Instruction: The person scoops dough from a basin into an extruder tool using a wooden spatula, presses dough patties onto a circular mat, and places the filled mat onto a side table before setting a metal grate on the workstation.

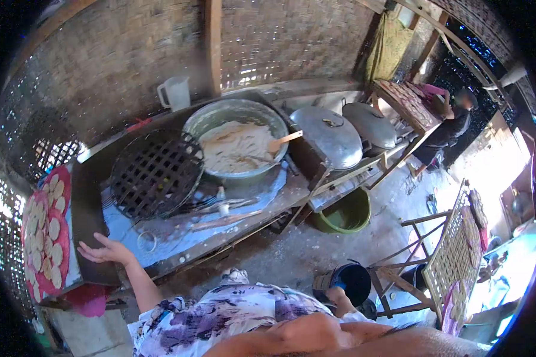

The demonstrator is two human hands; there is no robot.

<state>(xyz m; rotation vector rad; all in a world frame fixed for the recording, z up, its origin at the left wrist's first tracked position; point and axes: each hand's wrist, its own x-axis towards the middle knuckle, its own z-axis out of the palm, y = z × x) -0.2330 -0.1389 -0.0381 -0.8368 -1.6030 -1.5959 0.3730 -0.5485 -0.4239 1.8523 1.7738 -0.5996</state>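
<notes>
My left hand (pixel 107 250) is held out over the near left edge of the worktable with its fingers spread and nothing in it. To its left, flat round dough pieces (pixel 39 238) lie on a pink cloth. Beyond it stands a black woven tray (pixel 156 174). A large metal basin (pixel 238 138) of pale dough or batter, with a wooden spatula (pixel 286 140) in it, sits to the right of the tray. My right hand (pixel 338 297) is low near a dark bucket (pixel 352 283); its fingers are mostly hidden, and what it touches is unclear.
Two lidded pots (pixel 330 138) stand right of the basin, a green tub (pixel 344 213) below them. A clear pitcher (pixel 175 94) is by the wall. A person (pixel 455 122) is at the back right beside a rack (pixel 408 104) of flat pieces. A woven rack (pixel 455 256) stands at the right.
</notes>
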